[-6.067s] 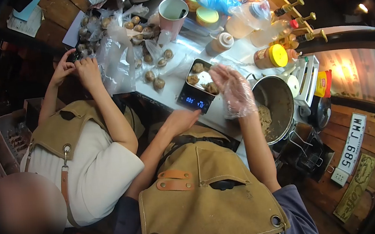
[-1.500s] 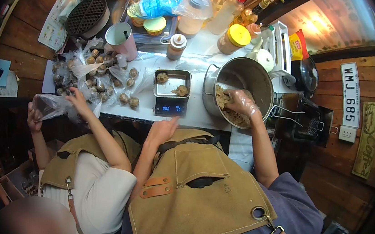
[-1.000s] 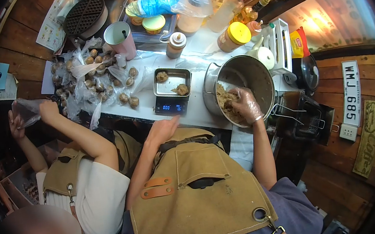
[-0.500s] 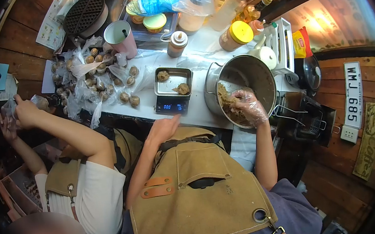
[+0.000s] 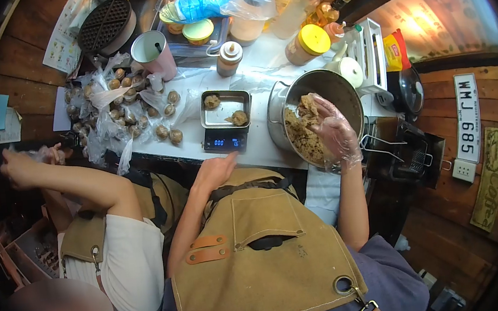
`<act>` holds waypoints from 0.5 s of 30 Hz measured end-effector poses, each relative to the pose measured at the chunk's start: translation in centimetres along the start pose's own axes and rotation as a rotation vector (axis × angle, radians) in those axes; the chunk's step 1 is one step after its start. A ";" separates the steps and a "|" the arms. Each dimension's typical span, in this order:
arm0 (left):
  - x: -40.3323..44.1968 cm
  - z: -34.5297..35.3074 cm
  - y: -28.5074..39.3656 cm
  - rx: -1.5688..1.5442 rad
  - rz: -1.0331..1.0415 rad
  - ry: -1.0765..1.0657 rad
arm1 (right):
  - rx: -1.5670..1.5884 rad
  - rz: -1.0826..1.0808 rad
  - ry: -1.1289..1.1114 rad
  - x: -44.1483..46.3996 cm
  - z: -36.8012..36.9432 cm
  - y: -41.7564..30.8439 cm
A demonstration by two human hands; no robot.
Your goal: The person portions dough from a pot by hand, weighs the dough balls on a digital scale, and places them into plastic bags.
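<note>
Right hand and pot, right of centre in the frame. The right hand (image 5: 339, 132), in a clear plastic glove, is narrowly closed, its fingers curled on a clump (image 5: 307, 110) of crumbly mixture (image 5: 308, 144) inside the pot (image 5: 280, 125). Such material probably sheds crumbs; it is best gathered with fingers cupped and pressed evenly, within the rim, so that loose bits drop back into the pot.

The left hand (image 5: 217, 171), bare, lies at the lower edge of the scale (image 5: 226, 141), near the frame's centre, one fingertip at or just beside its front; nothing is seen in it, and how far its fingers are open cannot be told. Light contact at most would avoid disturbing the reading. On the scale sits a metal tray (image 5: 228, 101) bearing two separate lumps (image 5: 237, 118), on the white tabletop (image 5: 263, 148).
</note>
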State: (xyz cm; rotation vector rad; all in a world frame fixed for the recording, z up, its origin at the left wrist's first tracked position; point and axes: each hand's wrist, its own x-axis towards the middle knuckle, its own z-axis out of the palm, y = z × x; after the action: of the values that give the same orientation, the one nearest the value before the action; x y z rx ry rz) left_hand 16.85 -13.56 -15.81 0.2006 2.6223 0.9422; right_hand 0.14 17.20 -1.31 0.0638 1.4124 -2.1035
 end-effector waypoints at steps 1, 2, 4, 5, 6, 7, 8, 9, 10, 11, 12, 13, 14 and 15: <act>-0.1 0.1 -0.1 -0.002 -0.005 0.011 | -0.014 0.035 0.044 0.5 -0.2 0.0; -0.2 0.2 -0.3 -0.009 0.012 0.049 | -0.111 0.020 0.046 0.9 -0.6 0.7; -0.3 0.5 -0.4 -0.024 0.057 0.112 | -0.301 -0.013 0.063 1.0 -0.6 1.8; -0.4 0.6 -0.4 -0.015 0.034 0.086 | -0.518 -0.028 0.082 0.9 -0.7 2.2; -0.4 0.3 -0.2 -0.007 0.012 0.059 | -0.711 -0.038 0.076 0.9 -0.1 2.2; -0.5 0.0 0.1 0.002 -0.009 0.032 | -0.905 -0.047 0.069 0.8 0.4 2.1; -0.5 0.0 0.2 0.001 -0.003 0.033 | -1.099 -0.056 0.060 0.9 0.5 2.0; -0.5 0.1 0.1 0.001 0.001 0.037 | -1.226 -0.082 0.071 1.5 0.5 2.1; -0.5 0.2 0.0 0.003 0.002 0.044 | -1.377 -0.040 0.054 1.7 0.4 1.8; -0.6 0.3 -0.1 -0.004 0.011 0.056 | -1.524 0.003 0.035 1.9 0.3 1.4; -0.6 0.4 -0.1 -0.010 0.019 0.069 | -1.670 0.046 0.016 2.0 0.5 1.0; -0.6 0.4 -0.2 -0.016 0.028 0.083 | -1.703 0.008 0.004 2.1 0.4 0.7; -0.6 0.5 -0.3 -0.015 0.019 0.073 | -1.736 -0.030 -0.008 2.1 0.3 0.4; -0.7 0.3 -0.1 -0.015 0.010 0.062 | -1.770 -0.068 -0.020 2.1 0.0 0.2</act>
State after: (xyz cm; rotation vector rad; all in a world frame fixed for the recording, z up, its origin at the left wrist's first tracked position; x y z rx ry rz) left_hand 17.59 -13.64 -15.96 0.1836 2.6720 0.9856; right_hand -1.51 16.22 -2.21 -0.6717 2.6638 -0.2782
